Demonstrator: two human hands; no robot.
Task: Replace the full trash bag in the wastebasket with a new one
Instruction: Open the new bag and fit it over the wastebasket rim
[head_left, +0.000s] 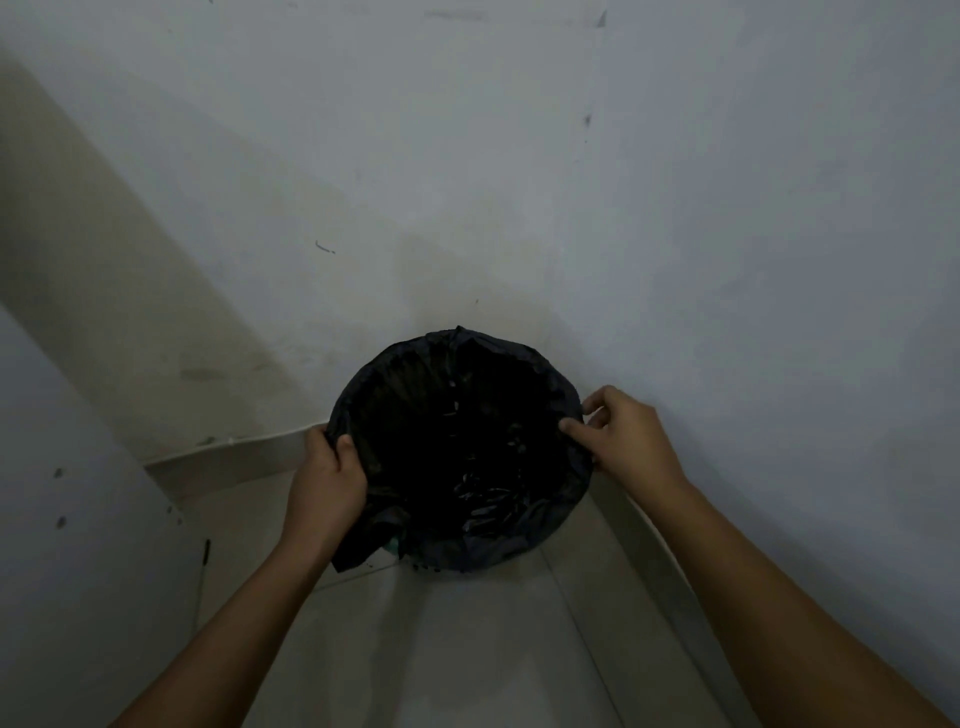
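A round wastebasket stands on the floor in a corner, lined with a black trash bag (457, 441) whose edge is folded over the rim. The basket itself is almost fully hidden; a small teal patch (390, 545) shows below the bag at the near left. My left hand (327, 483) grips the bag's edge at the left rim, thumb inside. On the right rim my right hand (618, 436) pinches the bag's edge between thumb and fingers. The inside of the bag is dark, with crumpled plastic at the bottom.
White walls (675, 234) meet right behind the basket, with a pale skirting board (228, 457) along the left wall and another along the right. A tiled floor (467, 649) stretches toward me. A thin dark stick (205, 553) leans at the left wall.
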